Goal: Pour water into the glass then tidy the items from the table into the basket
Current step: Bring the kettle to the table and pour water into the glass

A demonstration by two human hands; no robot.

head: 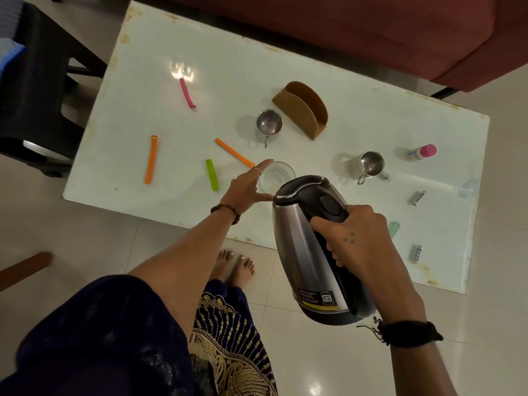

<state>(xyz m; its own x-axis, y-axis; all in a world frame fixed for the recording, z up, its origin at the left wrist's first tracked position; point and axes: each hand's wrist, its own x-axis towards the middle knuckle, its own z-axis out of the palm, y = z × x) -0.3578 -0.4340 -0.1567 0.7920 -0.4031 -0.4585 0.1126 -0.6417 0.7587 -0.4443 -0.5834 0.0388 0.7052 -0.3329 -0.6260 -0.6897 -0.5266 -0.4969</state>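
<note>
From the head camera I see my right hand (358, 241) wrapped around the black handle of the steel kettle (311, 250), fingers curled tight on it, with the kettle tipped forward so its lid end hangs over the table's near edge, just beside the glass (276, 176). I cannot tell whether water is leaving the spout. My left hand (248, 186) has thumb and forefinger spread around the near side of the glass, fingers mostly straight and touching its wall. The glass stands upright near the middle of the near edge of the white table (160, 90).

Toward the left end lie a pink clip (187, 93), an orange clip (151, 159) and a green clip (212, 174); a second, longer orange clip (235, 152) lies just left of the glass. Behind the glass, toward the far edge, a steel cup (269, 125) stands beside a brown cardboard holder (303, 109). Another steel cup (371, 164) sits right of the glass, with a pink-capped bottle (423, 152) beyond it near the right end. Two batteries (418, 198) (416, 253) lie near the right edge, and a pale green clip (393, 228) shows partly behind my right hand.
</note>
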